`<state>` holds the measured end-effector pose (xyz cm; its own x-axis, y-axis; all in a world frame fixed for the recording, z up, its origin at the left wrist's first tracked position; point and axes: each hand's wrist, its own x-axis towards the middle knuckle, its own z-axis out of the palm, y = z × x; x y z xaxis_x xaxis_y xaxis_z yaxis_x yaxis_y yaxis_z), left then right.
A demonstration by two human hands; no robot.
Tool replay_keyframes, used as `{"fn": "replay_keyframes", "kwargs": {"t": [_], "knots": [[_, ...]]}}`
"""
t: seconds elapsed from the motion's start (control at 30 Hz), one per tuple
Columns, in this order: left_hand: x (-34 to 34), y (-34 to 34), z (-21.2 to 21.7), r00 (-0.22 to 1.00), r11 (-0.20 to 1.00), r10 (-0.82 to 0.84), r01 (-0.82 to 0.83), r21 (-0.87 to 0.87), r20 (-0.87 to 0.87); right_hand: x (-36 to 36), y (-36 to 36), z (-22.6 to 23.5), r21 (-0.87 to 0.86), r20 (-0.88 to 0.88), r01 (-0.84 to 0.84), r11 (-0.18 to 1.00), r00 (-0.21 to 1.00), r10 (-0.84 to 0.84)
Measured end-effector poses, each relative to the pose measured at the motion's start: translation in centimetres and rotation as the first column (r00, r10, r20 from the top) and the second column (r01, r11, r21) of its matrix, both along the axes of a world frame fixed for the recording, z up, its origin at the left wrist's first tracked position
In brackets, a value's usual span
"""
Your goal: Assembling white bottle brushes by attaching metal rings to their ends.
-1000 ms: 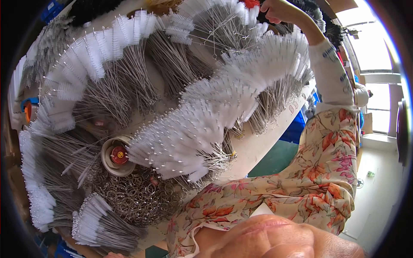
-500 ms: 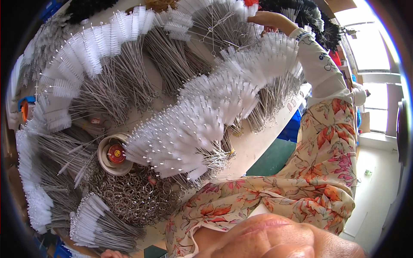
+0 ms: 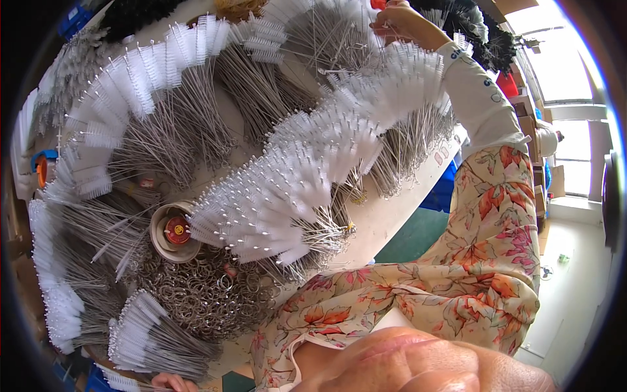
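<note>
At table's far edge right hand (image 3: 400, 21) pinches wire brushes (image 3: 326, 39), stems running back toward the person; left hand (image 3: 171, 381) near, grip unclear.

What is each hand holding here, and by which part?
Right hand reaches among the white bottle brushes, grip unclear. Left hand is mostly cut off; cannot tell.

A small workshop: a work table (image 3: 398, 215) heaped with rows of white wire-stemmed bottle brushes (image 3: 307, 176), a pile of metal rings (image 3: 202, 294) near left, stacked boxes (image 3: 529, 111) far right.
</note>
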<state>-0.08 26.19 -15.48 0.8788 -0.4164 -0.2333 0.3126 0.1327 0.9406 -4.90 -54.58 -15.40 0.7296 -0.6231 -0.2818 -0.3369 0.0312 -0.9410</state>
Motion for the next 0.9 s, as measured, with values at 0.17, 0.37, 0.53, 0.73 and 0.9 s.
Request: {"fn": "replay_keyframes", "kwargs": {"t": [0.17,0.37,0.53,0.73,0.9], "knots": [[0.7,-0.4,-0.9,0.999,1.000,-0.020,0.020,-0.008,-0.040,0.5,-0.5,2.7,-0.119,-0.218,0.104,0.987,0.967,-0.128],[1.2,-0.8,-0.6,0.998,0.999,-0.030,0.029,-0.018,-0.058,3.2,4.4,4.8,-0.010,0.289,-0.154,0.988,0.945,0.151],[2.2,-1.8,-1.2,0.995,0.997,-0.065,0.061,-0.057,-0.074,2.2,8.8,9.5,-0.545,-0.081,-0.124,0.829,0.992,0.095],[1.2,-1.6,-0.1,0.997,0.999,-0.026,0.024,-0.035,-0.076,4.8,7.0,8.7,-0.567,0.050,-0.184,0.803,0.965,0.256],[1.0,-2.2,0.0,0.997,0.998,-0.023,0.018,-0.065,-0.074,5.2,8.2,9.8,-0.276,0.334,-0.189,0.943,0.901,0.278]]}}
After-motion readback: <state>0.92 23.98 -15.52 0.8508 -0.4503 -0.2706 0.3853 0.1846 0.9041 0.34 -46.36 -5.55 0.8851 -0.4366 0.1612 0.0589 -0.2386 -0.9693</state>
